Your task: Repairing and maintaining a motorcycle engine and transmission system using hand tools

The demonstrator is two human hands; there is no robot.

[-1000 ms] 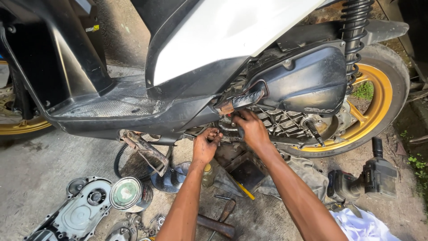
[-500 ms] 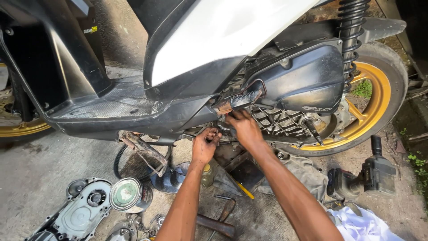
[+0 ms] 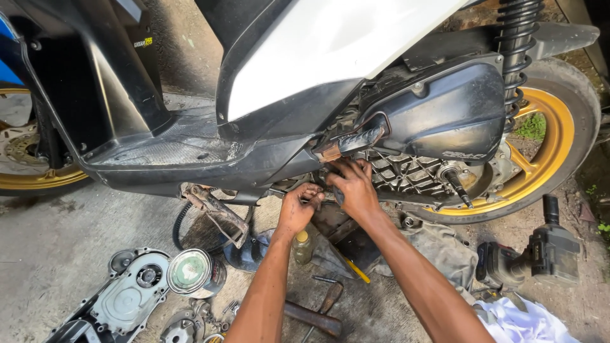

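Observation:
A scooter stands side-on with white and black body panels point(image 3: 330, 51) and an exposed engine case point(image 3: 413, 174). My left hand point(image 3: 298, 206) is curled at the lower front of the engine, its fingers closed around something small that I cannot make out. My right hand point(image 3: 352, 187) presses flat against the engine case just beside it, fingers spread over the metal. Both hands nearly touch. A black air-filter cover point(image 3: 445, 114) sits above the hands.
The gold rear wheel point(image 3: 540, 152) is at right, with a black power tool point(image 3: 534, 257) on the ground below it. A removed cover point(image 3: 121, 302), a round tin point(image 3: 190, 270), a small bottle point(image 3: 302, 244), a hammer point(image 3: 311, 317), rags and loose parts lie on the concrete.
Both hands have stayed at the same spot on the engine with only small finger movements. The view has shifted slightly.

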